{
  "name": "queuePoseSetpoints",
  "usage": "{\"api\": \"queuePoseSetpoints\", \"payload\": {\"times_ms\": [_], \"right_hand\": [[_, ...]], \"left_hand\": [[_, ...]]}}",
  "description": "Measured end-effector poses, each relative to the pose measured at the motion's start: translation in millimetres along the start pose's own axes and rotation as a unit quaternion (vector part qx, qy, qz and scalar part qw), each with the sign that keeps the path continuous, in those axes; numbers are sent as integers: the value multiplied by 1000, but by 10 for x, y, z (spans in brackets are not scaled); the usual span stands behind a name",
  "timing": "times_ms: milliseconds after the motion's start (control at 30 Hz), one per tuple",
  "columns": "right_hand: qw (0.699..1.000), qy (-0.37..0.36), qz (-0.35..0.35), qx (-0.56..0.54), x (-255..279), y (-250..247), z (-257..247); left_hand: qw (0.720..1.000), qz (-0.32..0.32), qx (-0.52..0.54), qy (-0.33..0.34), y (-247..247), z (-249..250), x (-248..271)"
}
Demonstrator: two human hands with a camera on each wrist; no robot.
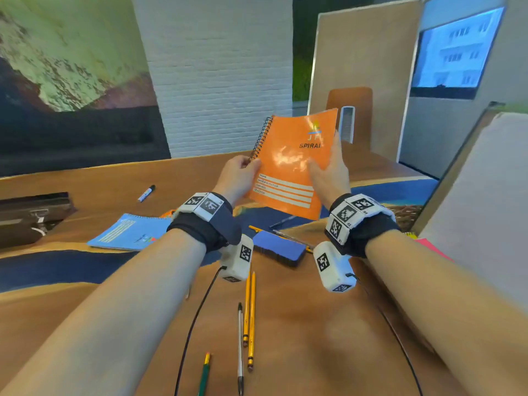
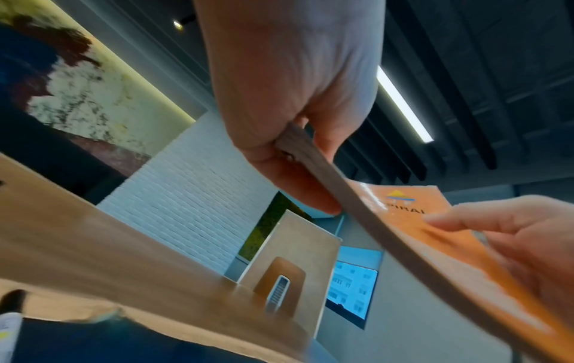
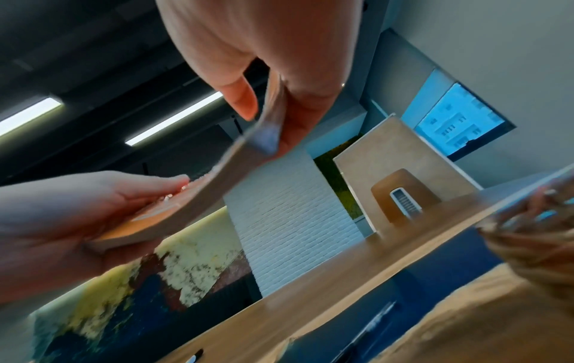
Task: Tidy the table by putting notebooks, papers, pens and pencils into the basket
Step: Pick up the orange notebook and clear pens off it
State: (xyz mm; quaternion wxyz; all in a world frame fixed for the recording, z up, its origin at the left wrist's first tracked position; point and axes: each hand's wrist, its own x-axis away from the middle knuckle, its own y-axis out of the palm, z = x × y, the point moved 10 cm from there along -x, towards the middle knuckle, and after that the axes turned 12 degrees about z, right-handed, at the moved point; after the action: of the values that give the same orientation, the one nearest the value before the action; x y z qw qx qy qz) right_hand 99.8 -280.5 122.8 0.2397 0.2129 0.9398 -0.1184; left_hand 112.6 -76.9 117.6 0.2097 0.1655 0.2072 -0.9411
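Observation:
An orange spiral notebook (image 1: 291,164) is held tilted in the air above the table, cover toward me. My left hand (image 1: 240,172) pinches its spiral edge, thumb on the cover (image 2: 434,233). My right hand (image 1: 328,170) grips the opposite edge, with the thumb on the front and the fingers behind (image 3: 264,49). A blue notebook (image 1: 131,232) lies flat on the table at the left. Two yellow pencils (image 1: 250,310), a pen (image 1: 240,347) and a green pencil (image 1: 204,375) lie near the front edge. A wicker basket (image 1: 407,215) shows partly at the right, behind my right wrist.
A marker (image 1: 146,192) lies far left on the wooden table (image 1: 314,338). A blue block (image 1: 278,248) sits under my wrists with more pens beside it. A black case (image 1: 28,215) is at the left edge. A large grey board (image 1: 471,195) leans at the right, with pink paper (image 1: 431,247) below it.

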Motion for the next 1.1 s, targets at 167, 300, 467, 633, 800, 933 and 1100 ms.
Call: {"api": "queuePoseSetpoints", "payload": {"times_ms": [167, 300, 467, 633, 800, 933, 1100], "right_hand": [[998, 31, -13, 46, -187, -453, 200], [991, 30, -57, 118, -312, -833, 386], [966, 64, -109, 227, -381, -1297, 631], [925, 109, -108, 347, -451, -1727, 943], [885, 144, -133, 422, -383, -1934, 1263], [851, 162, -175, 468, -279, -2002, 1474], [777, 195, -236, 550, -83, -2075, 1748]], "left_hand": [[994, -79, 53, -57, 590, 82, 146], [982, -140, 81, -96, 1110, 161, 310], [964, -198, 116, -133, 1659, 303, 542], [953, -235, 116, -153, 2115, 325, 790], [935, -279, 107, -190, 2415, 241, 1082], [916, -364, 32, -162, 2583, 207, 1359], [903, -398, -143, -74, 2685, 120, 1401]]}}
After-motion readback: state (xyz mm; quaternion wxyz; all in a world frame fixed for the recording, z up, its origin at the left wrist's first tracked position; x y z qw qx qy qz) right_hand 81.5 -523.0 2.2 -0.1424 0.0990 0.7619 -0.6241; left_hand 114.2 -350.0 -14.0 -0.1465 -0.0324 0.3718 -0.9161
